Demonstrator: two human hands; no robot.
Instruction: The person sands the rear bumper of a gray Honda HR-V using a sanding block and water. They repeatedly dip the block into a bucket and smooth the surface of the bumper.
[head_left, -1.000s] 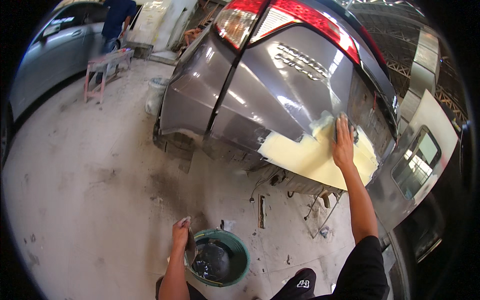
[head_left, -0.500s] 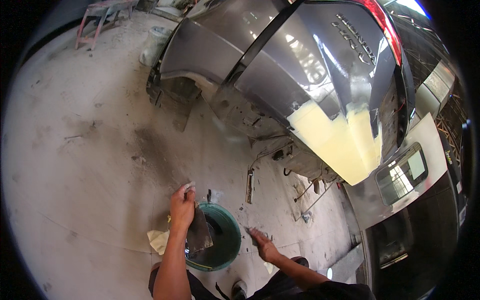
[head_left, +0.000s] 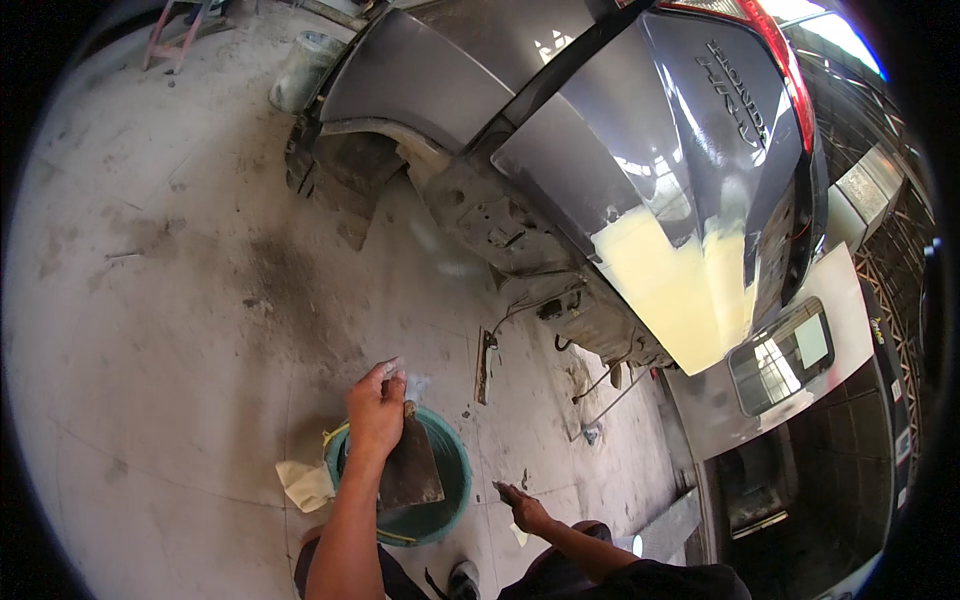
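My left hand (head_left: 378,415) is closed on one edge of a thin, dark, flat plate (head_left: 413,470), holding it tilted above a green round bucket (head_left: 466,470). Pale residue whitens its fingertips. Beyond the bucket's right side, my right hand (head_left: 526,510) hangs with its fingers close together. Something small and dark seems to be at those fingertips, too small to make out. Ahead to the right stands a grey car tailgate (head_left: 590,150), with a smooth patch of pale yellow filler (head_left: 675,285) across its lower corner.
A cream cloth (head_left: 305,485) lies left of the bucket on the dusty tiled floor (head_left: 170,370). Exposed car underbody (head_left: 500,225) shows below the tailgate. At the right is a loose grey panel with a window (head_left: 785,355). A pale bin (head_left: 306,75) and reddish stand (head_left: 177,35) are farther off.
The plate has swung so more of its flat face shows over the bucket. My right hand has moved slightly down. The whole view has shifted a little.
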